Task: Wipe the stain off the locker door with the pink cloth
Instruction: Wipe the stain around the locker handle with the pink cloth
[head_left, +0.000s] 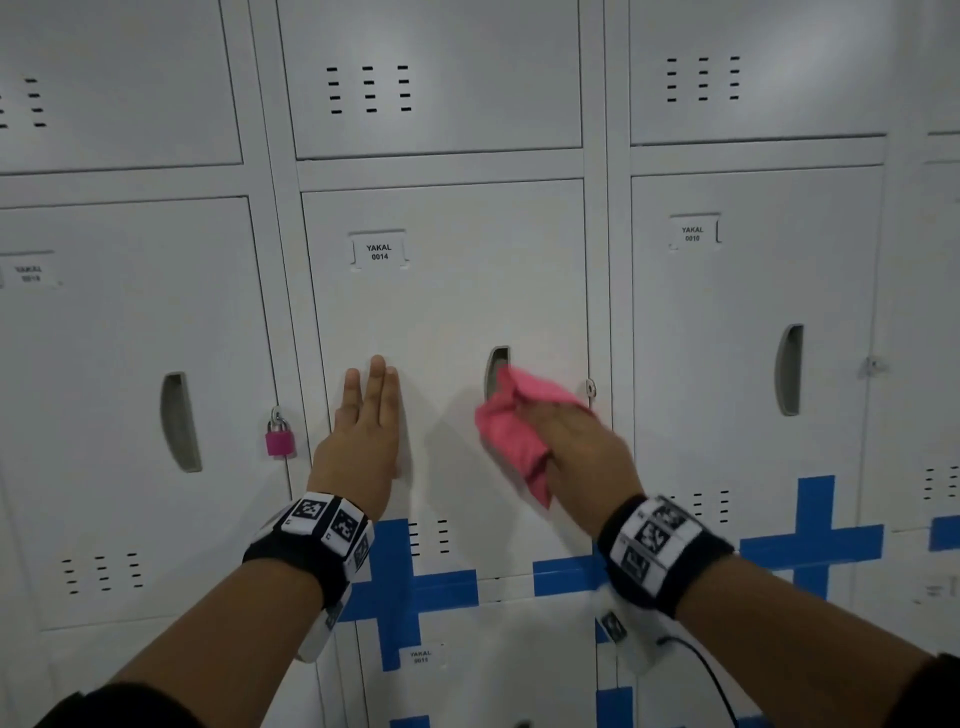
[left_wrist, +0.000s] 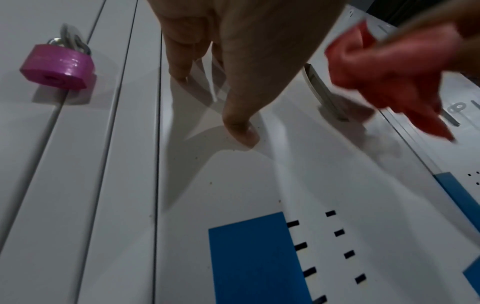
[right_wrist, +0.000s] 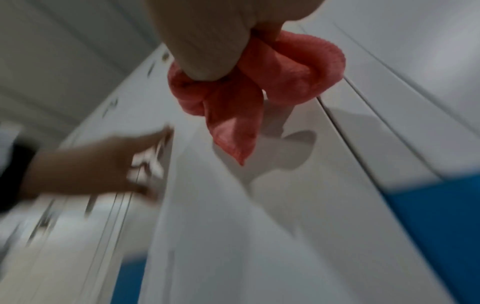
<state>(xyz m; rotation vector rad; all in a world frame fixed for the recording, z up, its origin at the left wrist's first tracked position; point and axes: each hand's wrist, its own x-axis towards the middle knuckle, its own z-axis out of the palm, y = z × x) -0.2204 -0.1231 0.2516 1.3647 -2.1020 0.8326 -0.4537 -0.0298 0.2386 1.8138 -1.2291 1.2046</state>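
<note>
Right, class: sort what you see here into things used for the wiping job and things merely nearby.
In use:
- pink cloth, bunched in the right hand
- locker door labelled 0014
- left hand, flat against that door

Merely nearby:
- pink padlock
- blue tape
- neighbouring door 0010

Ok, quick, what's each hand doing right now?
Left hand: open, fingers straight, flat against the locker door.
Right hand: closed around the bunched pink cloth, held at the door by the handle recess.
</note>
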